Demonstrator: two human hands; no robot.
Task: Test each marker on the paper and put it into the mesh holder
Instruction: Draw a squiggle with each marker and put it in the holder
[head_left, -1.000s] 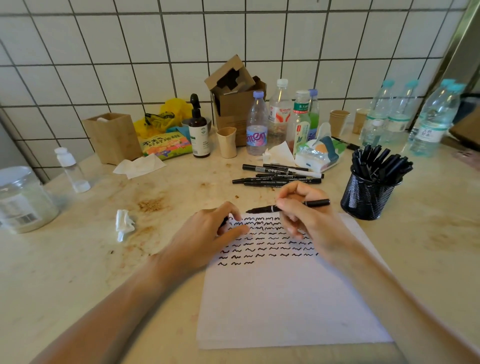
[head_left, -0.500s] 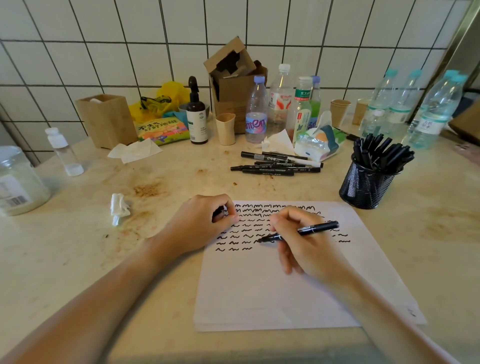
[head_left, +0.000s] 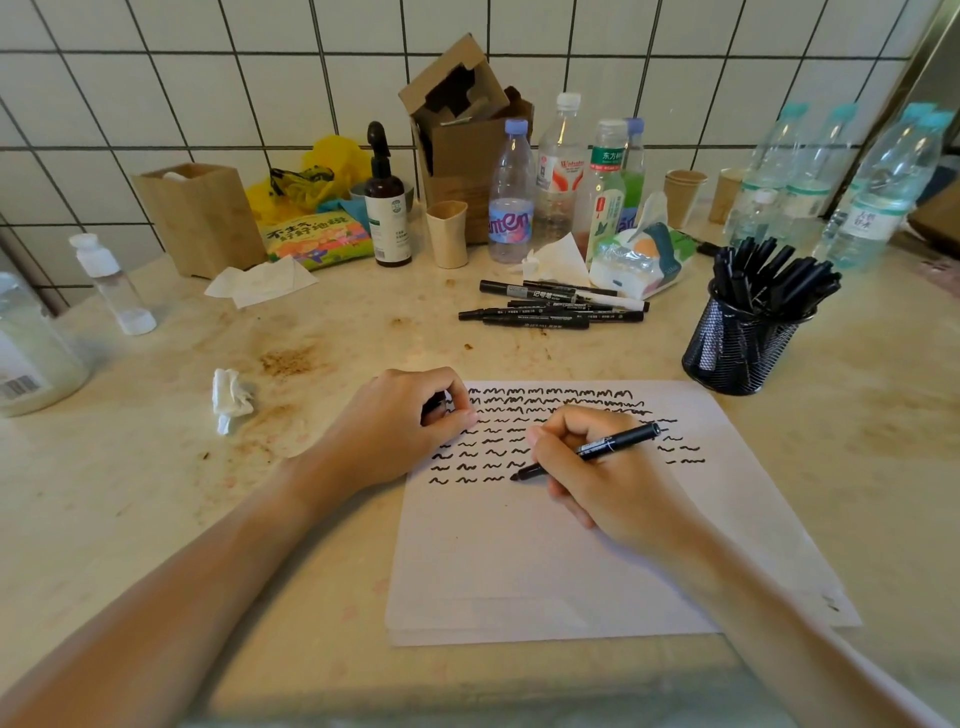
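Note:
My right hand (head_left: 602, 467) grips a black marker (head_left: 618, 444), its tip touching the white paper (head_left: 545, 561) at the end of the lowest row of black squiggles. My left hand (head_left: 400, 421) rests on the paper's upper left corner, fingers curled round a small black cap (head_left: 434, 410). Several capped black markers (head_left: 550, 306) lie in a loose pile beyond the paper. A black mesh holder (head_left: 743, 348) with several markers standing in it sits at the paper's far right.
Water bottles (head_left: 511, 197), a cardboard box (head_left: 467, 135), a brown pump bottle (head_left: 387, 208), paper cups and a tissue pack (head_left: 644, 257) crowd the back along the tiled wall. A crumpled tissue (head_left: 231, 397) and a plastic jar (head_left: 31, 348) lie at left.
My right hand brought the uncapped marker down from above the paper's top to the lowest squiggle row, tip now touching the paper. My left hand stayed on the corner.

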